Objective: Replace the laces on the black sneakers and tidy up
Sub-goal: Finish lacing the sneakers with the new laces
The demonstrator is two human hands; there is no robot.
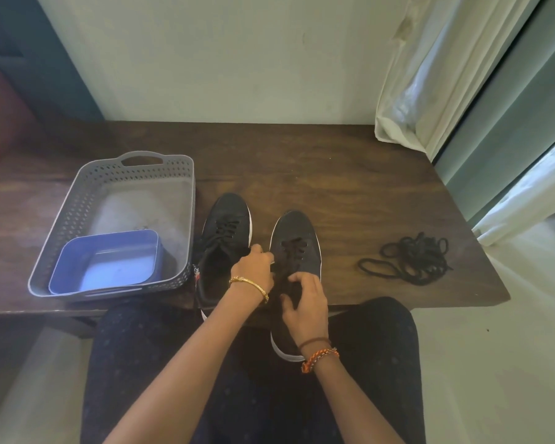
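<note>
A grey perforated basket (77, 200) sits at the left of a dark wooden table (350, 174), with a blue tub (104, 262) inside its near corner. Just right of the basket stands the left sneaker (226, 232), black with a white sole, laced, toe pointing to the wall. The person's left hand (253, 267), a gold bangle (249, 285) at the wrist, reaches between the two shoes, fingers curled at the lace of the right sneaker (297, 248); what they pinch is too dark to tell. The right hand (305, 302), thread bands (319, 357) on its wrist, grips the same shoe at the tongue, fingers bent around it. That sneaker's heel overhangs the table edge above the lap. Further right, well apart, a tangle of black laces (410, 259) lies on the table.
</note>
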